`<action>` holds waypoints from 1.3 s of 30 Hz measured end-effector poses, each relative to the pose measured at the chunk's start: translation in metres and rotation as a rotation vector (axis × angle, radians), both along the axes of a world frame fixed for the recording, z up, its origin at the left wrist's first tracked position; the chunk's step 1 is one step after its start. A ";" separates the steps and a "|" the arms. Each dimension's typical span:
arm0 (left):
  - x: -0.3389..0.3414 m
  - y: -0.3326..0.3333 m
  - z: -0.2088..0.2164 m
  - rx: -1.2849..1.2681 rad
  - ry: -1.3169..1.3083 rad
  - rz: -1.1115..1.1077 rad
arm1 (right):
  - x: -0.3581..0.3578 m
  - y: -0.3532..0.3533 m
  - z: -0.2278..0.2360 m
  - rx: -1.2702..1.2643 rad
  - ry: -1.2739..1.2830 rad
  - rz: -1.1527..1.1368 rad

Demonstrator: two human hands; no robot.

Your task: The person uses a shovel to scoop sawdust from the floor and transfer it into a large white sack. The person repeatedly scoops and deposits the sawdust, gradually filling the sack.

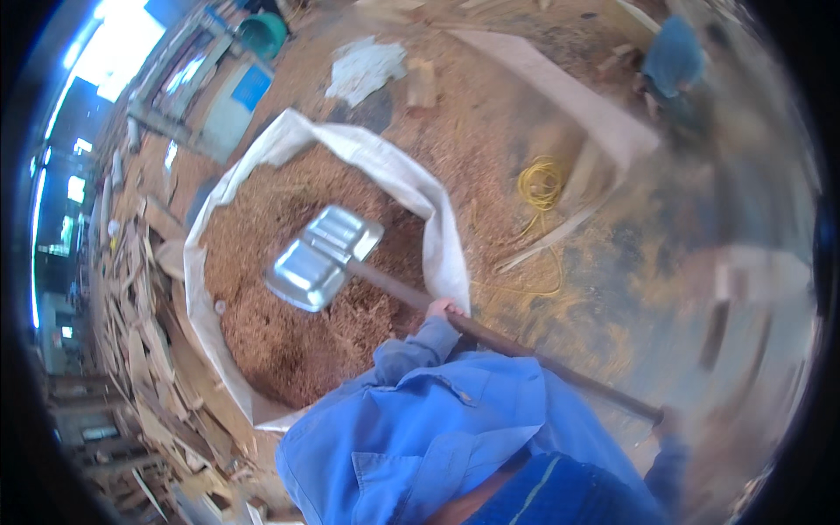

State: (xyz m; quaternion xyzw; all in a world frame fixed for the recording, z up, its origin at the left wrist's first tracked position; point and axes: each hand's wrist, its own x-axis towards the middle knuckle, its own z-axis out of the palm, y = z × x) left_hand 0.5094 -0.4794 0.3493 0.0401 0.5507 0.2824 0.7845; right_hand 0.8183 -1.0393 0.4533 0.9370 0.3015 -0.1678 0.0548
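Note:
A shovel with a broad silvery blade (324, 258) and a long brown handle (560, 372) reaches from lower right to the middle of the view. My left hand (444, 308) is wrapped round the handle part way along, near the rim of a big white bag (442, 236). At the handle's far end, on the right, my right hand (665, 423) grips it, blurred and partly hidden. The blade is over the open bag, above brown wood shavings (341, 341) heaped in it. No load shows on the blade.
Scrap wood (153, 350) lies piled along the left. A coil of yellow cord (540, 184) lies on the dusty floor to the right, near a long pale board (569, 92). Beyond the bag are a white sheet (366, 70) and a green tub (262, 35). A person (674, 61) is at the far right.

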 end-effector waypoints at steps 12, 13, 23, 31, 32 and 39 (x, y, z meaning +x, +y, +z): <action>0.057 -0.082 0.044 0.284 0.094 -0.222 | 0.063 -0.077 -0.066 0.091 0.097 -0.144; 0.067 -0.092 0.049 0.392 0.104 -0.260 | 0.057 -0.080 -0.075 0.150 0.076 -0.124; 0.123 -0.165 0.094 0.312 0.052 -0.253 | -0.049 -0.154 -0.156 0.409 -0.116 -0.513; 0.267 -0.199 0.078 0.346 0.151 -0.612 | -0.075 -0.228 -0.162 0.265 -0.063 -0.866; 0.287 -0.206 0.071 0.302 0.128 -0.665 | -0.081 -0.241 -0.166 0.325 -0.090 -0.896; 0.431 -0.277 0.058 0.169 0.060 -0.941 | -0.091 -0.313 -0.133 0.516 -0.257 -1.259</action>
